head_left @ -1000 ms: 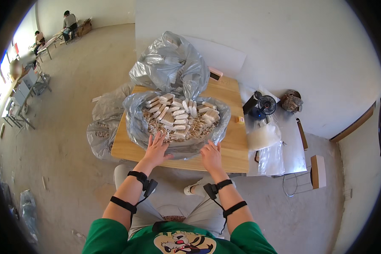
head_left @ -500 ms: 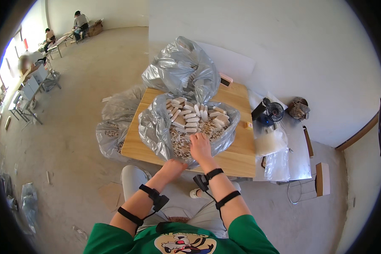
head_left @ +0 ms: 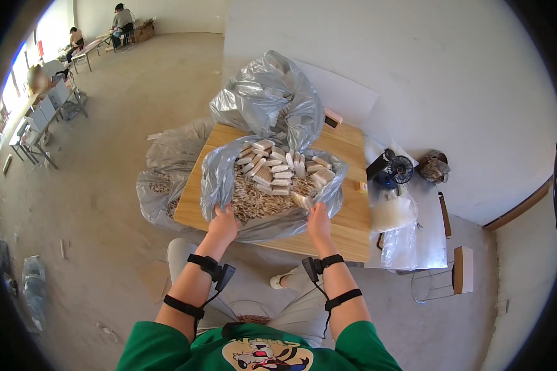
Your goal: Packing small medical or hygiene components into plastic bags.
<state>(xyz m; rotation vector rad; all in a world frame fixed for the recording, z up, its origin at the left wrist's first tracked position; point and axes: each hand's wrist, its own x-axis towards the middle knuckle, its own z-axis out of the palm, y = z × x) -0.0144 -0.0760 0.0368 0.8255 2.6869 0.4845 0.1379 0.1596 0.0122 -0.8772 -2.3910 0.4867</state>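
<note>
On the table (head_left: pixel 355 217), the bag's (head_left: pixel 216 178) near-left rim is being gripped by the left hand (head_left: pixel 223 225); at its near-right, the right hand (head_left: pixel 319 224) is being held curled — grip unclear. Inside, packs (head_left: pixel 263 175) are lying seemingly finished — many sticks (head_left: pixel 252 203) are being left loose.
</note>
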